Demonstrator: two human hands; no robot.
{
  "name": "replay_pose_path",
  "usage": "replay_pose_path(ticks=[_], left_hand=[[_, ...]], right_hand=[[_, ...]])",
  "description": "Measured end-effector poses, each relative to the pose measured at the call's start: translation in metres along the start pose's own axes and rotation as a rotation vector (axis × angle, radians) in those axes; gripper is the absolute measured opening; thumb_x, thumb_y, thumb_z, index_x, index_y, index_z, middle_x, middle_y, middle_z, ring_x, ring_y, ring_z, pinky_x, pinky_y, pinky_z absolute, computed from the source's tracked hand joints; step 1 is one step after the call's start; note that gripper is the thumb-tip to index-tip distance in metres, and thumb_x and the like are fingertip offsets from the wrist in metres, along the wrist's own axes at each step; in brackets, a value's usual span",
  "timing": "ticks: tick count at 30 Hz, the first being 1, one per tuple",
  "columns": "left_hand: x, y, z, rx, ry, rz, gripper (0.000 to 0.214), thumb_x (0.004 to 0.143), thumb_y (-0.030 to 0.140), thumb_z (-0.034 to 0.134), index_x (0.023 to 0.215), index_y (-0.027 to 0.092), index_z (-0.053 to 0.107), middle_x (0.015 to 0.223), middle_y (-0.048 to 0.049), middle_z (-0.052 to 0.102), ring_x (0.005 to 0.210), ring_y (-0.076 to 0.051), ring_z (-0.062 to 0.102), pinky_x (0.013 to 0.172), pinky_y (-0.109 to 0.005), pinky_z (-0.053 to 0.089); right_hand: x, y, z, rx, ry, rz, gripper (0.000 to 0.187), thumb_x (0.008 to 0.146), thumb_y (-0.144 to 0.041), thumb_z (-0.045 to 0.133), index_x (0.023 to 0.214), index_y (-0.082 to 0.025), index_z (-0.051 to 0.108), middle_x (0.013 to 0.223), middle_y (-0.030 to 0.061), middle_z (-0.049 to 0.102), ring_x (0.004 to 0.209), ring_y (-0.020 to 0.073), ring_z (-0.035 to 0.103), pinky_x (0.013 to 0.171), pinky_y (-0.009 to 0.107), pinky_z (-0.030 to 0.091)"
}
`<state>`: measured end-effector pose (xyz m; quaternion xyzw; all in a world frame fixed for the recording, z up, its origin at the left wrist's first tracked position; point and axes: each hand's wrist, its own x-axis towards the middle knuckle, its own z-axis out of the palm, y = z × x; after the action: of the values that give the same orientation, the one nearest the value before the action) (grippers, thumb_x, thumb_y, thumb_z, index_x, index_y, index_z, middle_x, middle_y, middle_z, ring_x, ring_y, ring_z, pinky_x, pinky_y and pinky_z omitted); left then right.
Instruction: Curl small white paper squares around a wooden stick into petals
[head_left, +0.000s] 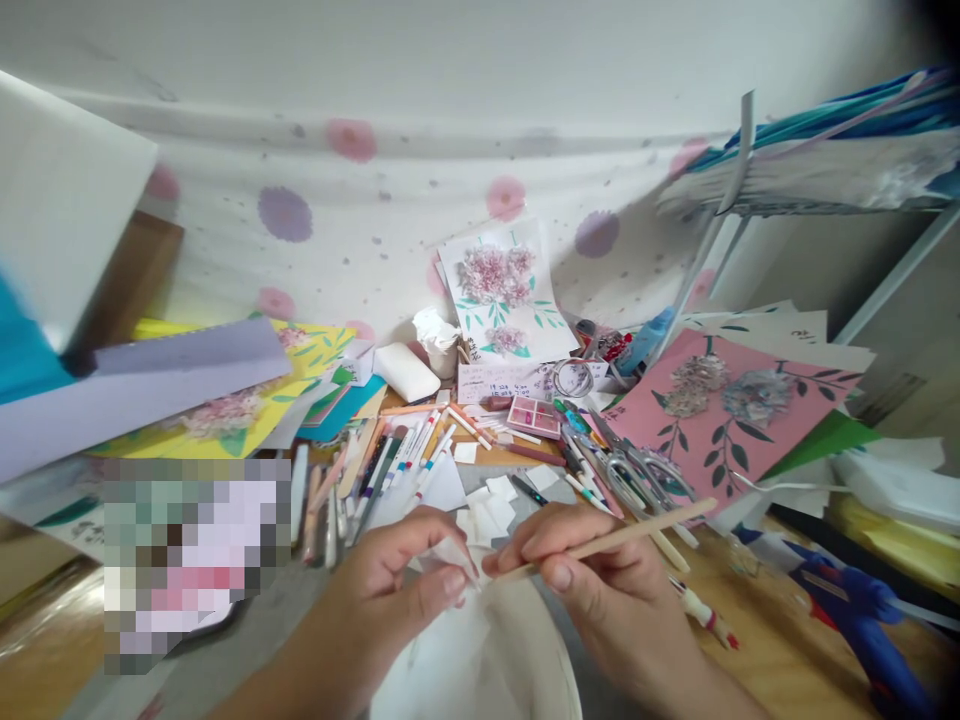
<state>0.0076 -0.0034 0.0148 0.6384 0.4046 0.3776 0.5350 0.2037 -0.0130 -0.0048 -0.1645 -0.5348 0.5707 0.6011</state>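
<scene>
My left hand (397, 585) pinches a small white piece of paper (455, 553) between thumb and fingers at the bottom centre. My right hand (592, 570) is closed on a thin wooden stick (645, 528) that slants up to the right, its near tip touching the paper. Both hands hover over a white round bowl (540, 650). Small white paper squares (487, 505) lie just beyond the fingers.
Several pens and markers (397, 465) lie spread behind the hands. Scissors (637, 475) rest to the right by a pink flower card (720, 405). A white flower card (502, 290) leans on the wall. A blue glue gun (855, 600) lies at right. Paper sheets (150, 380) pile at left.
</scene>
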Motion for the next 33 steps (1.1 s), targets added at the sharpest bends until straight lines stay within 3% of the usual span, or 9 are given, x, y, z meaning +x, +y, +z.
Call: replay_pose_path(ticks=[14, 17, 19, 21, 23, 28, 33], left_hand=[[-0.001, -0.001, 0.003, 0.051, 0.019, -0.020, 0.020, 0.081, 0.037, 0.059, 0.069, 0.020, 0.063, 0.077, 0.0001, 0.060, 0.077, -0.020, 0.056, 0.071, -0.029, 0.039], [-0.003, -0.005, 0.001, 0.151, 0.206, 0.060, 0.012, 0.081, 0.034, 0.061, 0.086, 0.023, 0.062, 0.083, 0.0005, 0.061, 0.082, -0.022, 0.056, 0.074, -0.031, 0.040], [-0.005, -0.008, -0.001, 0.267, 0.353, 0.248, 0.007, 0.081, 0.027, 0.060, 0.087, 0.025, 0.058, 0.087, 0.0008, 0.059, 0.088, -0.022, 0.055, 0.078, -0.031, 0.039], [-0.007, -0.009, -0.002, 0.348, 0.301, 0.406, 0.009, 0.084, 0.022, 0.057, 0.076, 0.024, 0.054, 0.079, 0.0024, 0.054, 0.082, -0.020, 0.053, 0.077, -0.031, 0.037], [-0.007, -0.010, -0.001, 0.393, 0.193, 0.453, 0.010, 0.083, 0.023, 0.059, 0.074, 0.023, 0.055, 0.074, 0.0029, 0.054, 0.079, -0.020, 0.052, 0.077, -0.032, 0.036], [-0.002, -0.015, 0.000, 0.398, 0.096, 0.398, 0.014, 0.084, 0.025, 0.058, 0.071, 0.022, 0.056, 0.072, 0.0013, 0.055, 0.077, -0.020, 0.054, 0.074, -0.033, 0.038], [0.003, -0.013, -0.009, 0.345, 0.116, 0.319, 0.022, 0.088, 0.026, 0.050, 0.068, 0.020, 0.055, 0.072, 0.0001, 0.053, 0.073, -0.019, 0.055, 0.070, -0.031, 0.041]], right_hand=[[0.003, -0.005, 0.005, -0.171, 0.002, -0.089, 0.012, 0.089, -0.023, 0.069, 0.095, -0.028, 0.078, 0.086, 0.0031, 0.078, 0.083, 0.0145, 0.071, 0.077, 0.023, 0.055], [0.003, -0.003, 0.004, -0.165, 0.015, -0.090, 0.012, 0.089, -0.025, 0.069, 0.095, -0.028, 0.078, 0.085, 0.0029, 0.079, 0.082, 0.0147, 0.071, 0.077, 0.024, 0.055], [0.002, -0.002, 0.004, -0.152, 0.020, -0.079, 0.012, 0.090, -0.025, 0.068, 0.094, -0.028, 0.078, 0.086, 0.0026, 0.079, 0.082, 0.0147, 0.070, 0.077, 0.024, 0.055], [0.002, -0.002, 0.004, -0.157, 0.007, -0.074, 0.013, 0.091, -0.024, 0.067, 0.095, -0.028, 0.078, 0.088, 0.0026, 0.079, 0.083, 0.0149, 0.071, 0.078, 0.024, 0.056], [0.002, -0.004, 0.007, -0.167, -0.019, -0.093, 0.015, 0.091, -0.021, 0.066, 0.097, -0.029, 0.077, 0.089, 0.0028, 0.079, 0.084, 0.0153, 0.071, 0.079, 0.026, 0.056], [0.004, -0.006, 0.011, -0.191, -0.061, -0.118, 0.018, 0.090, -0.018, 0.066, 0.100, -0.029, 0.077, 0.089, 0.0038, 0.079, 0.083, 0.0158, 0.072, 0.079, 0.027, 0.056], [0.004, -0.007, -0.007, -0.106, -0.034, 0.016, 0.010, 0.089, -0.022, 0.069, 0.094, -0.026, 0.077, 0.083, 0.0026, 0.079, 0.078, 0.0134, 0.072, 0.074, 0.023, 0.055]])
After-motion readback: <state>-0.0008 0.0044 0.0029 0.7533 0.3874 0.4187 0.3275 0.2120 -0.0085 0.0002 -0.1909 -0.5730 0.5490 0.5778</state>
